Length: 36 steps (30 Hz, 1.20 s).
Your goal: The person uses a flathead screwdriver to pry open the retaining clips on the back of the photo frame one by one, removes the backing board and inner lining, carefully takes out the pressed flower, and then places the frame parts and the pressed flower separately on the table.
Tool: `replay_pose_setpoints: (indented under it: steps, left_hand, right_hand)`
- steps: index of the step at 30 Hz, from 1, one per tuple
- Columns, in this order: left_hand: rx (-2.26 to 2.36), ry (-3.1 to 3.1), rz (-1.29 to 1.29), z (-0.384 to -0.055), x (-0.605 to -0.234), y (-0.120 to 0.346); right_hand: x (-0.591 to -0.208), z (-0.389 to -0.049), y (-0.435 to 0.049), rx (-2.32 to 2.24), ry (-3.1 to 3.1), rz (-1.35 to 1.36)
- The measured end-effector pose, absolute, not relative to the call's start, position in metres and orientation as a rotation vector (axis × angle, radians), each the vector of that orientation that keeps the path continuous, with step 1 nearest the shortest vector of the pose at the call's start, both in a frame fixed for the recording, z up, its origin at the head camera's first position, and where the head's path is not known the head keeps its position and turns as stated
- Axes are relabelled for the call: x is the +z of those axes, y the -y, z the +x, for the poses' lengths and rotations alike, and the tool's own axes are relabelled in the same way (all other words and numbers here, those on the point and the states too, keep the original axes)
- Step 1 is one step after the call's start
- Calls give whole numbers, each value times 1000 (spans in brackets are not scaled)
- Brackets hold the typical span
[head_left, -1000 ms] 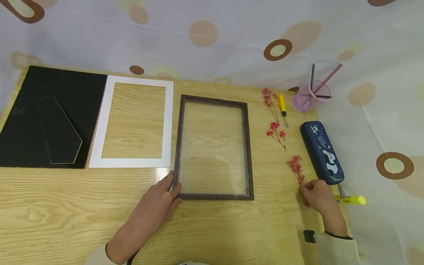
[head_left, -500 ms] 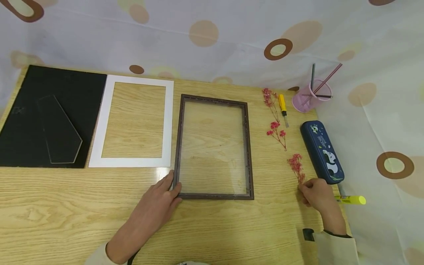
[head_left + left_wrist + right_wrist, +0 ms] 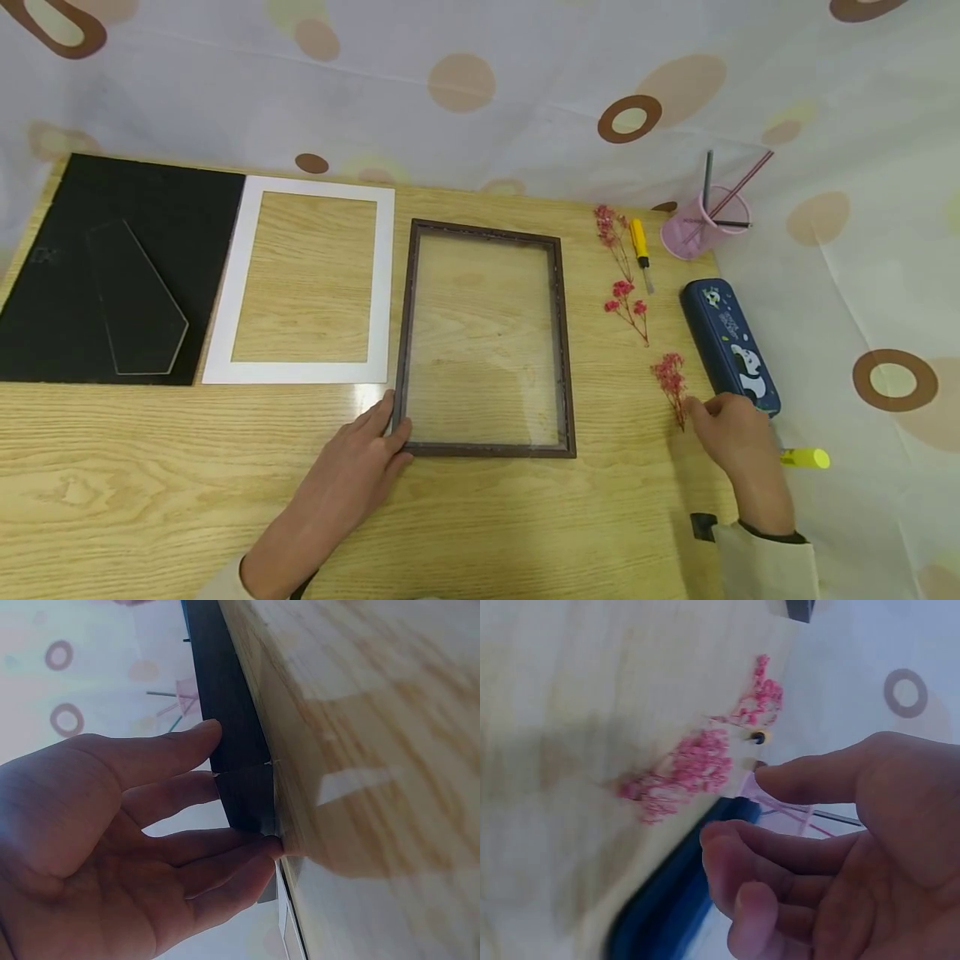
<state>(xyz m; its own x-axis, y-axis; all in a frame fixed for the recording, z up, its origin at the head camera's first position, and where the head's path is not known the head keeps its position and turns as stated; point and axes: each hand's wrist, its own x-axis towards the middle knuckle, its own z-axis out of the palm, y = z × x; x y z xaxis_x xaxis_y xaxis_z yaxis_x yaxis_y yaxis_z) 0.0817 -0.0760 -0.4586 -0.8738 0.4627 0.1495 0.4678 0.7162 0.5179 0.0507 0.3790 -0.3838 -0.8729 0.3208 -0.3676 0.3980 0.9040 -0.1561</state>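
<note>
A dark brown picture frame (image 3: 567,350) with a clear pane lies flat on the wooden table. My left hand (image 3: 356,458) holds its near left corner; in the left wrist view the thumb and fingers (image 3: 187,851) lie about the dark corner (image 3: 251,795). Beside a pink dried flower sprig (image 3: 670,379) is my right hand (image 3: 731,433). The right wrist view shows this sprig (image 3: 694,765) on the table, with a gap between thumb and fingertips and nothing held. Two more pink sprigs, one upper (image 3: 611,229) and one lower (image 3: 627,304), lie farther back.
Left of the frame lie a white mat (image 3: 300,373) and a black backing board (image 3: 60,267). At right are a yellow-handled tool (image 3: 639,242), a pink pencil cup (image 3: 682,237), a navy panda pencil case (image 3: 723,333) and a yellow marker (image 3: 806,457). A patterned cloth (image 3: 525,67) hangs behind.
My right hand has let go of the near sprig's stem and shifted slightly right; the sprig stays on the table. The left hand stays at the frame corner.
</note>
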Motion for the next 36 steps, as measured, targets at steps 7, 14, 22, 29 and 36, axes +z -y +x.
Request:
replay_pose_setpoints:
  steps: [7, 14, 22, 29, 36]
  left_hand:
    - [-882, 2923, -773, 82, -459, 78]
    - [-894, 2934, -775, 83, -459, 78]
    - [-883, 2951, -774, 81, -458, 79]
    - [-880, 2952, -773, 80, -457, 79]
    - [-892, 2979, -775, 80, -457, 77]
  right_hand:
    - [-367, 41, -358, -304, -2932, 522]
    - [-374, 26, -330, -492, -2986, 462]
    - [-392, 10, -285, -649, -3005, 218]
    - [-405, -3, -247, -638, -2874, 105]
    - [-412, -10, -239, -599, -2682, 132]
